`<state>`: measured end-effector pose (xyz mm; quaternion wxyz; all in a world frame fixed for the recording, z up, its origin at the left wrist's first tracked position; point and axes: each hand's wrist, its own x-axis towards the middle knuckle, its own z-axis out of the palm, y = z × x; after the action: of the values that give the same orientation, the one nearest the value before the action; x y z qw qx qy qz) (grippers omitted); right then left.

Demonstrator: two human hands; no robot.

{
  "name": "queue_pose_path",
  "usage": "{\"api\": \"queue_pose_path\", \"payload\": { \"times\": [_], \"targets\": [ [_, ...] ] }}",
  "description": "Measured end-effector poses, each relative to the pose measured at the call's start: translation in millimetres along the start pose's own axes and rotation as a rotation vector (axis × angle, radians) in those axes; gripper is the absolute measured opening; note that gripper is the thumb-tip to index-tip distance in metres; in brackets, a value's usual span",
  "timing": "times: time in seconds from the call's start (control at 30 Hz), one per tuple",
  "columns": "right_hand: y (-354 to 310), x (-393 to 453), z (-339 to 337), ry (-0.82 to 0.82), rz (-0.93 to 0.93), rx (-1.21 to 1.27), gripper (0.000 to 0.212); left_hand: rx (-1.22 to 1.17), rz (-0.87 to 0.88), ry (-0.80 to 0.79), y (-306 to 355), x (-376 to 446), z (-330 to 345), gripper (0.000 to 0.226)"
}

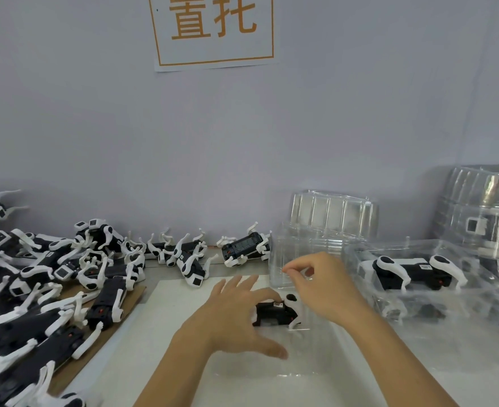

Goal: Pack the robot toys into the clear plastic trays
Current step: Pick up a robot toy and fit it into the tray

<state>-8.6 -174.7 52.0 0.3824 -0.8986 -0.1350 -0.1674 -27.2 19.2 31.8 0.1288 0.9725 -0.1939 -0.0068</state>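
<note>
Black-and-white toy [276,311], dog-shaped, lying in the clear tray [310,374] at table centre. Left hand [236,315] spread over the toy, fingers relaxed, touching its back. Right hand [321,284] raised just above, thumb and forefinger pinched together; whether gripping anything, cannot tell. Packed tray [424,277] at right, holding one toy. Loose toys [51,277] heaped at left.

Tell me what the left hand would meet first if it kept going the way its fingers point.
The left hand points forward and slightly right, fingers spread over the black toy in the near tray. Past that toy, it would probably meet the upright clear tray the right hand pinches, though depth is unclear.
</note>
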Motion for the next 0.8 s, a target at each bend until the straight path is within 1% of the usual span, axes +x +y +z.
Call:
{"api": "queue_pose_path", "payload": {
  "times": [0.1,0.2,0.27,0.33,0.37,0.43,0.53,0.6,0.63,0.7,0.73,0.77,0.8],
  "targets": [
    [-3.4,-0.7,-2.5,0.086,-0.022,0.027,0.024,0.03,0.012,0.108,1.3,-0.1,3.3,0.071],
    [-11.7,0.9,-7.5,0.255,-0.066,0.154,0.027,-0.072,-0.021,0.137,-2.5,-3.0,-4.7,0.066],
    [-19.8,2.0,-11.4,0.393,-0.076,0.257,0.026,-0.259,-0.044,0.159,-8.6,-7.2,-16.8,0.067],
    [-28.2,2.0,-14.3,0.531,-0.073,0.358,0.025,-0.556,-0.05,0.222,-13.3,-13.7,-29.5,0.063],
    [-32.0,1.4,-15.4,0.59,-0.072,0.4,0.024,-0.656,-0.053,0.259,-15.3,-16.4,-34.7,0.06],
    [-38.3,-0.1,-16.5,0.653,-0.077,0.466,0.023,-0.749,-0.086,0.351,-17.0,-19.3,-42.6,0.057],
    [-44.6,-2.8,-14.1,0.592,-0.081,0.501,0.023,-0.993,-0.111,0.482,-11.3,-18.1,-48.3,0.056],
    [-48.2,-5.3,-10.6,0.487,-0.102,0.477,0.023,-1.267,-0.132,0.523,-4.2,-18.2,-50.3,0.052],
    [-50.6,-7.0,-8.5,0.406,-0.124,0.468,0.023,-1.437,-0.143,0.525,-1.4,-18.8,-50.9,0.054],
    [-56.6,-11.0,-1.8,0.215,-0.183,0.455,0.021,-1.72,-0.156,0.481,-0.9,-18.7,-49.9,0.067],
    [-59.7,-12.7,2.4,0.141,-0.208,0.439,0.02,-1.807,-0.146,0.453,-1.7,-18.4,-48.7,0.074],
    [-62.2,-14.3,6.5,0.105,-0.228,0.417,0.019,-1.866,-0.123,0.433,-2.7,-18.3,-47.5,0.079],
    [-64.3,-15.5,9.4,0.103,-0.24,0.4,0.019,-1.901,-0.099,0.419,-3.5,-18.5,-46.9,0.082]
  ]
}}
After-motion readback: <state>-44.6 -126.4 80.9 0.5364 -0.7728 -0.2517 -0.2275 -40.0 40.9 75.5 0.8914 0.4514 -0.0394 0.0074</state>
